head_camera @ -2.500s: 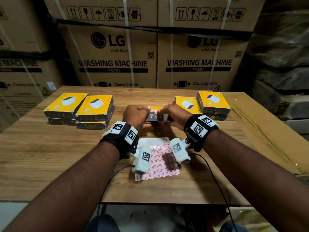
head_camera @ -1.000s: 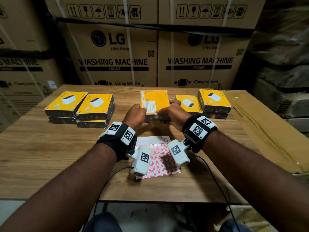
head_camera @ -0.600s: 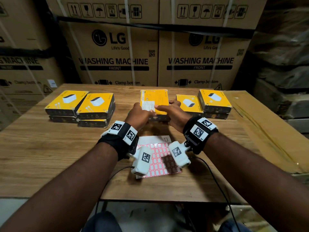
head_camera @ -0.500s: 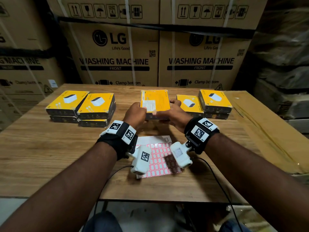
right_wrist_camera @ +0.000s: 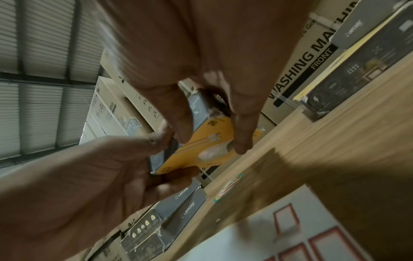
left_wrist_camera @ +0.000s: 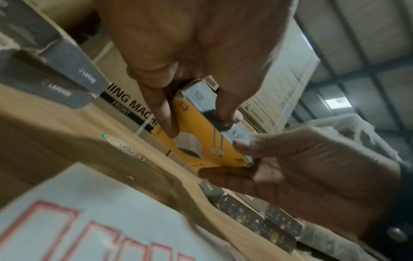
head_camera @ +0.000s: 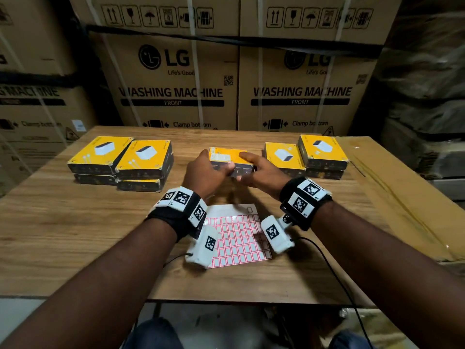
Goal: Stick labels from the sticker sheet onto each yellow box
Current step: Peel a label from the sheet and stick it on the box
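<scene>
Both your hands clamp one yellow box [head_camera: 227,157] between them, left hand [head_camera: 205,172] and right hand [head_camera: 261,172] at opposite ends, sticker sheet [head_camera: 236,238] lying behind your wrists. Left wrist view: fingers [left_wrist_camera: 165,113] curl under it. Right wrist view: the box [right_wrist_camera: 201,146] is tilted.

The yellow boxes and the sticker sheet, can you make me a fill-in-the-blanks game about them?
1. The yellow box in the middle is held by ____ hands.
2. The sticker sheet lies flat on the ____ table.
3. The labels on the sheet have ____ borders.
4. The big cartons behind the table say WASHING ____.

Missing words: both (two); wooden; red; MACHINE
</scene>
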The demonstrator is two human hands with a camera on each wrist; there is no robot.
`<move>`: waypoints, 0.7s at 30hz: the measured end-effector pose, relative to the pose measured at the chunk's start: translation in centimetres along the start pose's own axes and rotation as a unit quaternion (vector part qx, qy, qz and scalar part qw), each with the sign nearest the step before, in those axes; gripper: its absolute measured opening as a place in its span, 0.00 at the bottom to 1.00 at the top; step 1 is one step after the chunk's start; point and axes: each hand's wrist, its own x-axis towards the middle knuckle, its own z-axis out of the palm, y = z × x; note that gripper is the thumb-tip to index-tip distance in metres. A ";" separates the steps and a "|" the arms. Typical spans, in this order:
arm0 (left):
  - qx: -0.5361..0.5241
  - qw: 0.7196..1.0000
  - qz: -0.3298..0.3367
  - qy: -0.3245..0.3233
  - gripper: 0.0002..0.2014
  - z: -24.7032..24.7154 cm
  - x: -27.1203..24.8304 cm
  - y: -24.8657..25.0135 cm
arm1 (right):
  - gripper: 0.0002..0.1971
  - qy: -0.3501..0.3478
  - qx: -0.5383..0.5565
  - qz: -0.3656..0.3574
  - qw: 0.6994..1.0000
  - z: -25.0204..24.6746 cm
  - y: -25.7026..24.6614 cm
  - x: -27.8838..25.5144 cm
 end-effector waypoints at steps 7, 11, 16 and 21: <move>0.009 0.996 0.042 -0.072 0.13 -0.3 1.0 -0.8 | 0.18 0.087 0.095 -0.005 0.992 -0.1 0.3 0.4; 0.037 0.992 0.077 -0.097 0.17 -0.3 0.6 -0.8 | 0.10 0.179 0.205 0.024 0.962 -0.8 0.2 0.9; 0.110 0.992 0.040 -0.051 0.25 -0.8 1.3 -0.7 | 0.14 0.124 0.246 0.037 0.961 -1.5 -0.6 0.8; 0.120 0.989 -0.018 -0.083 0.34 -1.6 2.7 -1.6 | 0.13 0.076 0.239 0.039 0.967 -1.9 -0.8 0.1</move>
